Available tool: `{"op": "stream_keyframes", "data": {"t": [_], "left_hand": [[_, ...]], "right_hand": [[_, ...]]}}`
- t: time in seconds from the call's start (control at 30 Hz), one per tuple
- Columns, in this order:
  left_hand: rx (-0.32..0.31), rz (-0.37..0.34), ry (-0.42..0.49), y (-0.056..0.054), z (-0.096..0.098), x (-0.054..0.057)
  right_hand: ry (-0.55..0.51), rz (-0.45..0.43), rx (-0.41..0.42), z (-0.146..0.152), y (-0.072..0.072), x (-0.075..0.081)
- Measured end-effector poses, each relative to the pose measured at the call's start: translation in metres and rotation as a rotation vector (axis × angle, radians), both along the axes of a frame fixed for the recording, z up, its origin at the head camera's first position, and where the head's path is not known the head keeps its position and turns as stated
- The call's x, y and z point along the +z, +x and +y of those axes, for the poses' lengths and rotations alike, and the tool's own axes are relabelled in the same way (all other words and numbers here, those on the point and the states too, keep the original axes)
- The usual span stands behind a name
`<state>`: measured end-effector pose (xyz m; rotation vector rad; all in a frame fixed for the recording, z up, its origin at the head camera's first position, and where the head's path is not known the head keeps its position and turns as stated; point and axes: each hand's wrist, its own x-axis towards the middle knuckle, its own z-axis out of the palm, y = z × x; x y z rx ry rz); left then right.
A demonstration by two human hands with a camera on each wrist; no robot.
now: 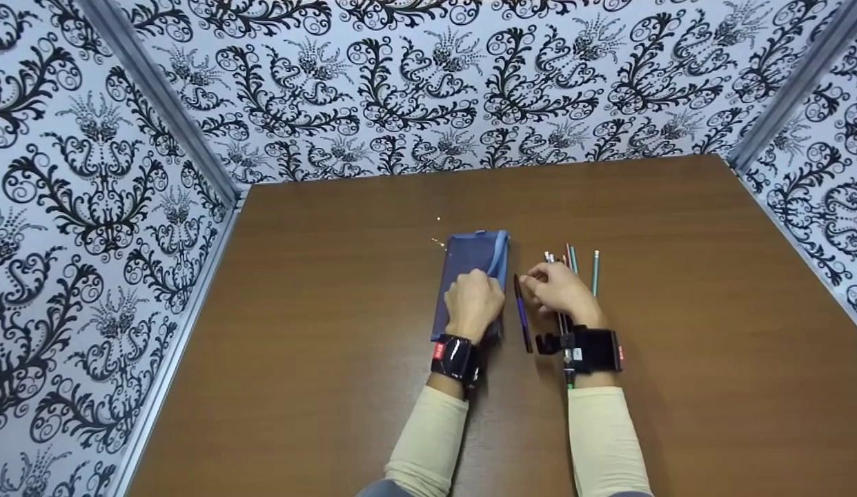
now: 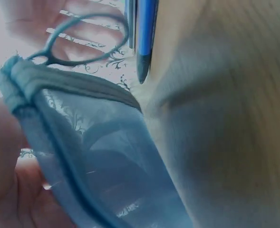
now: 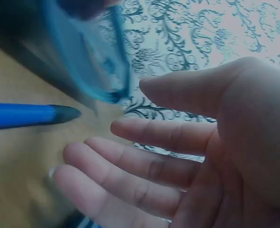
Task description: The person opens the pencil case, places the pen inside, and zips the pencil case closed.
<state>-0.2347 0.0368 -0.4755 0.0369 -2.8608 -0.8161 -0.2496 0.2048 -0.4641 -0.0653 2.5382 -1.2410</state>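
Note:
My left hand (image 1: 474, 300) grips the side of a blue zip pencil case (image 1: 463, 262) lying on the table. In the left wrist view the case's translucent mesh side (image 2: 125, 161) is raised, and a thin loop (image 2: 90, 61) stands out at its corner. My right hand (image 1: 559, 286) hovers just right of the case, its fingers (image 3: 130, 161) spread with nothing between them. A blue pen (image 1: 523, 316) with dark ends lies between the hands, apart from both. Beneath the right hand and wrist lie several pencils and pens (image 1: 573, 259), partly hidden.
One teal pencil (image 1: 595, 266) lies apart, right of the bunch. Small pale specks (image 1: 438, 242) dot the brown table (image 1: 318, 276) near the case's upper left corner. Patterned walls (image 1: 415, 83) close off the back and sides.

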Motion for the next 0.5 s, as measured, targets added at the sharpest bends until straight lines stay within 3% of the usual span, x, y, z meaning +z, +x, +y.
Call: {"op": "stream_keyframes", "data": {"t": [0.17, 0.5], "left_hand": [[0.022, 0.046, 0.026, -0.001, -0.001, 0.0], [0.0, 0.035, 0.025, 0.001, 0.0, -0.005]], "right_hand": [[-0.026, 0.003, -0.028, -0.004, 0.002, 0.001], [-0.025, 0.132, -0.056, -0.025, 0.004, -0.001]]}}
